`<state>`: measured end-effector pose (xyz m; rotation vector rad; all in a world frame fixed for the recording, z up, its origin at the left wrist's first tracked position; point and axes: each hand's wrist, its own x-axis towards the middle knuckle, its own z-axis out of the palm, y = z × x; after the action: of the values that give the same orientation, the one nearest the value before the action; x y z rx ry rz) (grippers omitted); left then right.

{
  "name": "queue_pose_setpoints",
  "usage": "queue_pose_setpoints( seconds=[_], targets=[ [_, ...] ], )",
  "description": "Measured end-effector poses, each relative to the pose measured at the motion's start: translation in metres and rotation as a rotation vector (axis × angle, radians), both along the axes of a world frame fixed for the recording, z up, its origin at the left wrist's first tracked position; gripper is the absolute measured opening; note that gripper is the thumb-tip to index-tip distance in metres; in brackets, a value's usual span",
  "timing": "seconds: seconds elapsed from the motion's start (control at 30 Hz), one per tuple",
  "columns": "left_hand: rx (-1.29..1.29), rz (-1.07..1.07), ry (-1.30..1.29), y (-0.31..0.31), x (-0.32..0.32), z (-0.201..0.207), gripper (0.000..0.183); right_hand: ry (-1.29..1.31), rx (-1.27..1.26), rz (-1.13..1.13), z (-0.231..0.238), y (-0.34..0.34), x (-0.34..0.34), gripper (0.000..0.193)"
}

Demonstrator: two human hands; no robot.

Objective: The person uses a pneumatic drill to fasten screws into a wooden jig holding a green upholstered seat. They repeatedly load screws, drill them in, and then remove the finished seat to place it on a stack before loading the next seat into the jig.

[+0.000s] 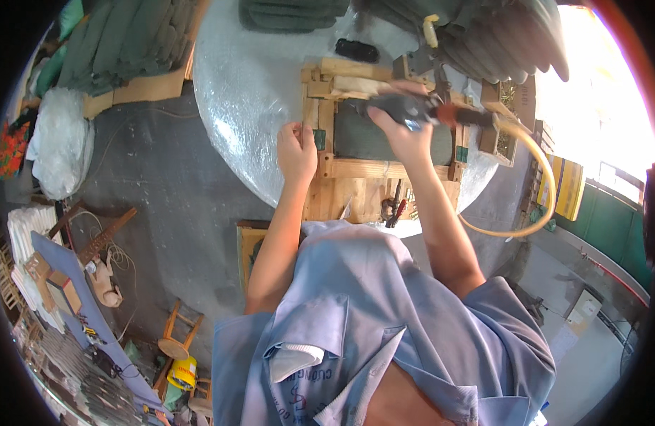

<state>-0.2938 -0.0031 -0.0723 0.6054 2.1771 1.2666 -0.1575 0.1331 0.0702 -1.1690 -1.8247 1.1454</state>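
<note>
My right hand (411, 138) is wrapped round a dark hand-held air tool (402, 108), somewhat blurred, with a reddish-brown collar and a pale yellow hose (549, 170) looping off to the right. The tool is over a wooden frame (377, 169). Inside that frame lies a flat dark grey-green piece (363, 138). At the frame's left side, beside a small green block (319, 140), my left hand (298, 153) has its fingers curled closed. Whatever it may pinch is too small to make out.
The frame rests on a round table (235, 85) covered in shiny plastic film. A black phone (356, 50) lies behind it. Stacked dark curved pieces (292, 14) line the far side. Pliers-like tools (395, 206) lie near my body. A wooden stool (178, 341) stands at lower left.
</note>
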Motion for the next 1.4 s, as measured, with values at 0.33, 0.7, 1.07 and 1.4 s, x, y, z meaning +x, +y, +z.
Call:
queue_pose_setpoints(
  seconds=[0.33,0.7,1.07,1.4],
  targets=[
    [-0.344,-0.158,0.446,0.032,0.054,0.002,0.094,0.998,-0.470,-0.822,0.004,-0.055,0.252,0.042],
    [-0.586,-0.095,0.567,0.050,0.066,0.019,0.078,1.729,-0.852,-1.457,-0.158,0.095,0.375,0.040],
    [-0.613,-0.028,0.589,0.057,0.072,0.022,0.071,1.570,-0.892,-1.265,-0.189,0.135,0.380,0.049],
    [-0.573,0.003,0.600,0.059,0.076,0.024,0.071,1.114,-1.195,-1.049,-0.163,0.089,0.390,0.055]
  ],
)
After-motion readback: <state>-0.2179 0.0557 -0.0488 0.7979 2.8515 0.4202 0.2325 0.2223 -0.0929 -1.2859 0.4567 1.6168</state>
